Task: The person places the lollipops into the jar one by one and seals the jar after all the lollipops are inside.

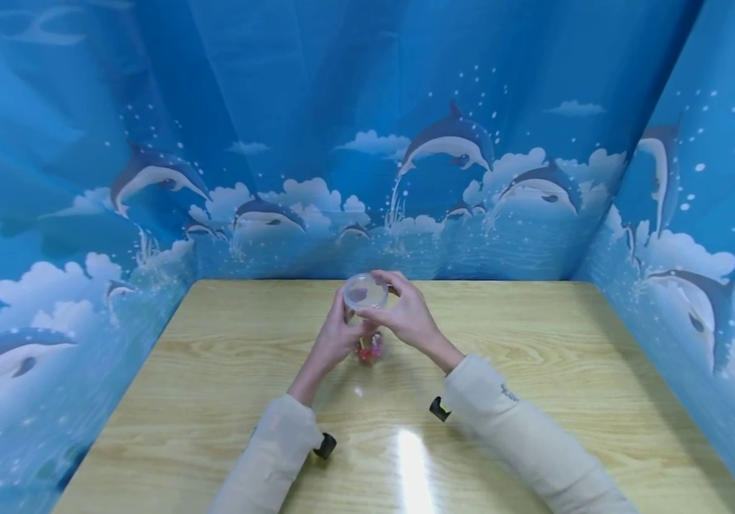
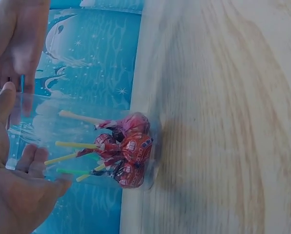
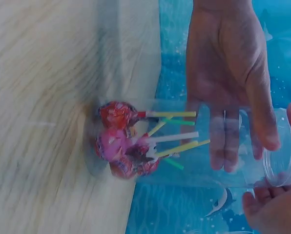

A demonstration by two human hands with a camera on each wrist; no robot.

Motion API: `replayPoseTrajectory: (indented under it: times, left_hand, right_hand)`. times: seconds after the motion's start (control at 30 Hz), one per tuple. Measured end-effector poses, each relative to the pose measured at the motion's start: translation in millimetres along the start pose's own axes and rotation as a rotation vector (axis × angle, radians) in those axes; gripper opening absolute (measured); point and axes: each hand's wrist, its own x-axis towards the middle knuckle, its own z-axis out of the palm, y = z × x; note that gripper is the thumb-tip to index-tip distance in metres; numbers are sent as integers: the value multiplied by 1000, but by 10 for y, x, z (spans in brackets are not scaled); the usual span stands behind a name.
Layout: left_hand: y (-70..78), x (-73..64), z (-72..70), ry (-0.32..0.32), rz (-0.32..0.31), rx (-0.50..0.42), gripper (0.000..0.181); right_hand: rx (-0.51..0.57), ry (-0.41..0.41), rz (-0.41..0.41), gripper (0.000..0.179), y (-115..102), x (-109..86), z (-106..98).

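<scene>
A clear plastic jar point(image 2: 82, 105) stands upright on the table with several wrapped lollipops point(image 2: 128, 146) at its bottom, their sticks pointing up. The lollipops' wrappers are red and pink; the sticks are yellow, green and white. My left hand point(image 1: 337, 334) grips the jar's upper body, and its fingers show through the clear wall in the right wrist view. At the top, my right hand point(image 1: 409, 314) holds the rim of a clear round lid point(image 1: 365, 291) between thumb and fingers. The lid is at the jar's mouth; whether it is screwed tight, I cannot tell.
The wood-grain table point(image 1: 213, 385) carries the jar near its far edge. A blue curtain point(image 1: 316, 107) printed with dolphins hangs behind and on both sides. Small black pieces point(image 1: 325, 446) show by both sleeves.
</scene>
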Motion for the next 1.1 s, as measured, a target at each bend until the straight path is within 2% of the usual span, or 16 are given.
replayPoseTrajectory:
  times: [0.07, 0.23, 0.3, 0.37, 0.47, 0.53, 0.63, 0.8, 0.87, 0.93, 1.1]
  left_hand:
    - [-7, 0, 6, 9, 5, 4, 87]
    - [5, 3, -6, -15, -31, 22, 89]
    - [13, 2, -16, -26, -38, 26, 89]
    - [15, 2, -14, -21, -32, 25, 88]
    - [5, 3, 10, 8, -6, 23, 87]
    - [-4, 4, 33, 24, 12, 18, 87]
    - [-12, 2, 50, 25, 15, 24, 89]
    - [-2, 1, 41, 26, -19, 52, 92]
    - [-1, 6, 33, 30, -22, 57, 92]
    - [-1, 9, 30, 36, -19, 58, 93]
    - [19, 0, 33, 42, -42, 59, 94]
  right_hand:
    - [8, 3, 10, 72, -1, 3, 15]
    - [47, -141, 4, 73, 9, 25, -75]
    - [41, -148, 1, 72, 13, 19, -85]
    - [14, -78, 0, 71, 13, 1, -37]
    - [-22, 84, 14, 72, -13, -32, 92]
    - [-34, 151, 24, 73, -42, -40, 157]
    - [-53, 149, 43, 75, -66, -37, 165]
    - [-19, 10, 7, 72, -60, -53, 74]
    - [2, -9, -7, 71, -64, -76, 59]
    - [13, 20, -21, 69, -70, -107, 64]
    - [27, 225, -34, 49, -130, -211, 76]
